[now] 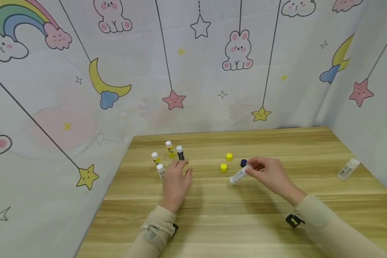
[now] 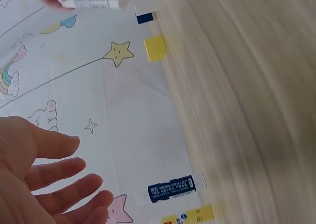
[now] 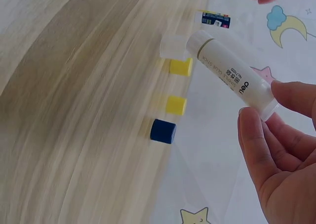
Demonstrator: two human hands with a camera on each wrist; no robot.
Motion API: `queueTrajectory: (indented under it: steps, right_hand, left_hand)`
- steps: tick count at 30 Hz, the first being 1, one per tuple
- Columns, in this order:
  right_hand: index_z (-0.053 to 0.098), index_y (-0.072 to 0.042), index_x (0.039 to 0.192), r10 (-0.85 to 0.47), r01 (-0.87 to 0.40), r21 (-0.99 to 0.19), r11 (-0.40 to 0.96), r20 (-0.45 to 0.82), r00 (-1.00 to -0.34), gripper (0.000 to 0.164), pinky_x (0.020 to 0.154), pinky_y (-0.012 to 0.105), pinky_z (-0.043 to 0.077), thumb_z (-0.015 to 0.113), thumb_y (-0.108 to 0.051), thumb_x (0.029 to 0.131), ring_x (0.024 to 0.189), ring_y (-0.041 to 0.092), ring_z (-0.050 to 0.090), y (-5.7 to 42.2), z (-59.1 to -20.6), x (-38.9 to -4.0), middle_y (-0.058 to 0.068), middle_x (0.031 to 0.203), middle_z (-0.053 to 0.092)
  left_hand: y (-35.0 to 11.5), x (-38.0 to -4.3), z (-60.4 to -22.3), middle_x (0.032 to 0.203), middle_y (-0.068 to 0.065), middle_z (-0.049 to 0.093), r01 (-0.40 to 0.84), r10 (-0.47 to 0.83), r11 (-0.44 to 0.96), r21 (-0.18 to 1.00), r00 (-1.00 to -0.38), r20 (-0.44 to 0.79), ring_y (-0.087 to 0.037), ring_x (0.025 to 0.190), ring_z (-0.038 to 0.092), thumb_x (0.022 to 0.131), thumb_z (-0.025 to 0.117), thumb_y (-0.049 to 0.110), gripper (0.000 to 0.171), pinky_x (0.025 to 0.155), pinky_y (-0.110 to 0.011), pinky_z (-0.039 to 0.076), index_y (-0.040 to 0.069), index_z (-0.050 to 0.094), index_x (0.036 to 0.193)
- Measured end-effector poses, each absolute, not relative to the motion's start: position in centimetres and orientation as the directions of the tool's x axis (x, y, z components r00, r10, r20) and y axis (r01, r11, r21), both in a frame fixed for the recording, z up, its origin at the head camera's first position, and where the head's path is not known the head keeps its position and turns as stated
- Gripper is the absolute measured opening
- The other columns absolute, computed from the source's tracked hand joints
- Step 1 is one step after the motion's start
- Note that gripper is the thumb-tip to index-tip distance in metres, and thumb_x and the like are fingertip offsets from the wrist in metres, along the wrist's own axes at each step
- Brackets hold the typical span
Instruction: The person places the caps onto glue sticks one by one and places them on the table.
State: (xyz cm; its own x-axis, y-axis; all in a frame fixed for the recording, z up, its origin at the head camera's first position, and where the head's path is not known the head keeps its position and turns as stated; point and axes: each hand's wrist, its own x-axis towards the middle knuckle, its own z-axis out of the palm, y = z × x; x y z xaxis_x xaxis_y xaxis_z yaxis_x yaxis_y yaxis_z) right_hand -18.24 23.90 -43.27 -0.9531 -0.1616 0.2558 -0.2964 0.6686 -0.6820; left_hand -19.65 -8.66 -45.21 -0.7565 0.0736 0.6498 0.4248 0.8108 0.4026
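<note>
My right hand [image 1: 268, 175] pinches a white glue stick [image 1: 239, 175] by one end between thumb and fingers. The stick slants, its other end pointing down and to the left. In the right wrist view, its gold-ringed end overlaps a translucent white cap [image 3: 173, 47] on the table. My left hand [image 1: 176, 182] holds nothing; its fingers are spread and loosely bent beside a group of upright glue sticks. These are a dark one [image 1: 180, 153], a yellow one [image 1: 170, 149], another yellow one [image 1: 156, 158] and a white one [image 1: 161, 171], partly hidden by the hand.
A dark blue cap [image 1: 243, 163] sits just beyond the right hand. Two yellow caps, one farther back [image 1: 229, 157] and one nearer [image 1: 223, 168], stand left of it. Another white glue stick [image 1: 348, 169] stands at the table's right. A printed curtain [image 1: 206, 79] hangs behind the wooden table [image 1: 213, 222].
</note>
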Motion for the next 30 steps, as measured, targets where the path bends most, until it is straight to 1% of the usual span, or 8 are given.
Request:
queueTrajectory:
  steps: [4, 8, 12, 16, 20, 27, 30]
  right_hand:
    - [0.074, -0.014, 0.107, -0.155, -0.295, -0.668, 0.683, 0.263, -0.952, 0.023, 0.066, 0.031, 0.055, 0.076, -0.032, 0.092, 0.08, 0.014, 0.066, 24.6, -43.2, -18.1, -0.005, 0.091, 0.072]
    - [0.074, -0.014, 0.107, -0.152, -0.294, -0.653, 0.698, 0.266, -0.952, 0.024, 0.066, 0.031, 0.055, 0.076, -0.033, 0.092, 0.08, 0.014, 0.066, 25.1, -43.2, -18.0, -0.005, 0.091, 0.072]
    - [0.074, -0.015, 0.106, -0.157, -0.292, -0.64, 0.71, 0.26, -0.953, 0.023, 0.065, 0.031, 0.054, 0.077, -0.033, 0.091, 0.08, 0.013, 0.066, 25.4, -43.1, -17.8, -0.005, 0.091, 0.072]
    - [0.074, -0.015, 0.106, -0.161, -0.289, -0.638, 0.714, 0.251, -0.954, 0.021, 0.065, 0.031, 0.054, 0.077, -0.03, 0.092, 0.08, 0.013, 0.066, 25.8, -42.9, -17.8, -0.005, 0.09, 0.071]
    - [0.074, -0.014, 0.105, -0.162, -0.292, -0.636, 0.714, 0.256, -0.953, 0.021, 0.065, 0.031, 0.054, 0.077, -0.03, 0.092, 0.081, 0.013, 0.066, 26.3, -42.8, -17.6, -0.005, 0.09, 0.072]
    - [0.074, -0.012, 0.106, -0.159, -0.286, -0.616, 0.734, 0.253, -0.954, 0.022, 0.066, 0.031, 0.054, 0.077, -0.028, 0.092, 0.08, 0.013, 0.066, 27.4, -42.5, -17.2, -0.004, 0.09, 0.072]
    - [0.074, -0.011, 0.107, -0.159, -0.287, -0.609, 0.74, 0.256, -0.954, 0.023, 0.066, 0.03, 0.054, 0.077, -0.028, 0.091, 0.08, 0.014, 0.066, 28.1, -42.4, -17.1, -0.004, 0.09, 0.072]
  left_hand:
    - [-9.7, -20.0, -45.2, 0.097, -0.011, 0.069, 0.421, 0.05, 0.817, 0.394, -0.732, 0.679, -0.03, 0.091, 0.066, 0.081, 0.084, 0.007, 0.024, 0.077, -0.045, 0.055, 0.004, 0.075, 0.103]
    - [-11.0, -20.4, -45.1, 0.095, -0.013, 0.07, 0.4, 0.011, 0.829, 0.39, -0.709, 0.705, -0.034, 0.09, 0.065, 0.077, 0.086, 0.005, 0.024, 0.081, -0.048, 0.051, 0.003, 0.075, 0.098]
    - [-12.3, -20.5, -44.9, 0.095, -0.016, 0.069, 0.38, -0.027, 0.83, 0.408, -0.704, 0.71, -0.037, 0.091, 0.063, 0.077, 0.086, 0.003, 0.023, 0.085, -0.049, 0.048, 0.0, 0.075, 0.097]
    - [-13.1, -20.6, -45.0, 0.097, -0.017, 0.069, 0.353, -0.049, 0.833, 0.426, -0.72, 0.692, -0.038, 0.094, 0.062, 0.078, 0.084, 0.003, 0.023, 0.087, -0.049, 0.048, 0.001, 0.074, 0.098]
    - [-13.7, -20.7, -45.3, 0.098, -0.016, 0.069, 0.332, -0.067, 0.834, 0.44, -0.731, 0.679, -0.037, 0.096, 0.062, 0.078, 0.085, 0.003, 0.024, 0.087, -0.049, 0.048, 0.001, 0.074, 0.1]
    - [-14.5, -20.9, -45.7, 0.098, -0.017, 0.068, 0.314, -0.093, 0.835, 0.451, -0.728, 0.679, -0.036, 0.091, 0.062, 0.077, 0.086, 0.003, 0.026, 0.082, -0.048, 0.049, -0.001, 0.074, 0.1]
    - [-14.8, -20.9, -45.7, 0.1, -0.018, 0.068, 0.287, -0.115, 0.838, 0.464, -0.739, 0.664, -0.037, 0.093, 0.062, 0.077, 0.086, 0.004, 0.028, 0.082, -0.049, 0.049, 0.0, 0.074, 0.102]
